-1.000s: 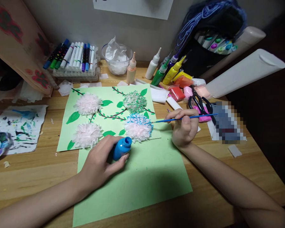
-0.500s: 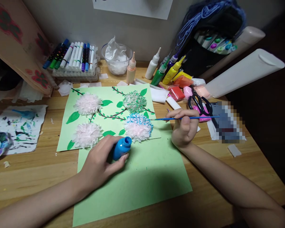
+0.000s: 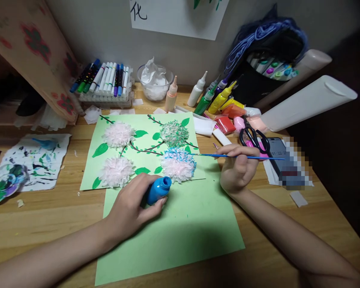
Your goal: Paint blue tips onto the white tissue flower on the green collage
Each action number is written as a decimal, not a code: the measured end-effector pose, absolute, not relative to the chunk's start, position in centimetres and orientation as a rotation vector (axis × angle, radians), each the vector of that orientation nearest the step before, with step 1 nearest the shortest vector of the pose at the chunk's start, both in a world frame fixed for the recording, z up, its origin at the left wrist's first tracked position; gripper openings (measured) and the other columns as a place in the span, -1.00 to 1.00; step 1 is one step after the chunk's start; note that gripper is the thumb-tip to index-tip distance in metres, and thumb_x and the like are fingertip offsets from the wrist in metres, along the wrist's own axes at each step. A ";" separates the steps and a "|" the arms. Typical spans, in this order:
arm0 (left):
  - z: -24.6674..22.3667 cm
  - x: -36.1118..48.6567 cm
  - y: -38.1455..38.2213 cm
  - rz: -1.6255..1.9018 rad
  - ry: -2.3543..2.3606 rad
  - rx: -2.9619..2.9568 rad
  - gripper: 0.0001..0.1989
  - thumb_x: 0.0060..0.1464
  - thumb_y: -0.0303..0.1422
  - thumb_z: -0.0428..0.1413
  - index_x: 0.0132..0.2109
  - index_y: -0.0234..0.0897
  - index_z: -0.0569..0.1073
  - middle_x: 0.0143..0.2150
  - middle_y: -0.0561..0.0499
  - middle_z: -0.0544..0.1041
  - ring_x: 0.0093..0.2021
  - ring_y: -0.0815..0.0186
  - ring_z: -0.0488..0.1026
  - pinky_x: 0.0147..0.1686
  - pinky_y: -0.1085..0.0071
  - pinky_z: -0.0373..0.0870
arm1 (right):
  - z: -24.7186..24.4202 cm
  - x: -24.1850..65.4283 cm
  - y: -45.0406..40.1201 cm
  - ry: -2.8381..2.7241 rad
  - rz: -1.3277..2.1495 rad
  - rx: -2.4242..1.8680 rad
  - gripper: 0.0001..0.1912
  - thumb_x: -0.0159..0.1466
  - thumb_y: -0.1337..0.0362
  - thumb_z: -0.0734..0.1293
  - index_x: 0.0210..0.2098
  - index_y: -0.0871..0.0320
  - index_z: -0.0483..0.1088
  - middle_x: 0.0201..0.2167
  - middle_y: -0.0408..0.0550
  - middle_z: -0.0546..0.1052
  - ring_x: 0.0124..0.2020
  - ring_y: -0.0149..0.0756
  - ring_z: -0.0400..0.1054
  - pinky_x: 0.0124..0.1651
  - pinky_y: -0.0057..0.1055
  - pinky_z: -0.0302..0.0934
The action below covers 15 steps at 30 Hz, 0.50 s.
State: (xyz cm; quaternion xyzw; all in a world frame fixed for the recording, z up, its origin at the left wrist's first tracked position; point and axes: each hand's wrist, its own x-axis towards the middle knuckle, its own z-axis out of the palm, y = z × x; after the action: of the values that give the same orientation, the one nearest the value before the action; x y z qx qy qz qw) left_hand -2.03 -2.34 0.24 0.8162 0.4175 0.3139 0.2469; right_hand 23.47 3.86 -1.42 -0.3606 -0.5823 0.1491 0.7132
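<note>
My left hand is wrapped round an uncapped blue paint bottle, its mouth tilted up to the right. In my right hand is a thin blue paintbrush, held nearly level. The brush tip meets the right edge of a pale pink tissue-paper flower whose upper and right petals are tinted blue. This flower sits on a light green sheet with painted branches and leaves. A green-tinted flower is above it, and two pale pink flowers, an upper one and a lower one, lie to the left.
Another green sheet lies beneath. At left are a paint palette and a stained tissue. Behind stand markers, a glass bowl and paint bottles. Scissors and a phone lie right.
The view has shifted, so the table appears a little lower and further right. The brush tip stays at the blue-tinted flower's right side; both hands keep their holds.
</note>
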 end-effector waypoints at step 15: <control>-0.3 -2.4 -2.8 1.075 1.182 2.250 -0.61 0.12 -0.48 0.13 0.10 -0.24 0.30 -0.09 -0.07 0.39 -0.11 0.24 0.36 -0.15 0.34 0.35 | 7.5 19.2 1.3 -1.597 0.307 -0.375 -0.70 0.38 0.26 0.12 -0.46 0.13 0.31 -0.64 -0.20 0.38 -0.66 -0.45 0.22 -0.56 -0.41 0.20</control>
State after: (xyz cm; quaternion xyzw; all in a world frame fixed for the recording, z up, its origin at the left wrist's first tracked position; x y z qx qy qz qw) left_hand -2.42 -2.77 -0.26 0.8006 0.4205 0.3824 0.1899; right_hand 19.15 1.27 7.54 -0.1666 -0.7090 0.1361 0.6716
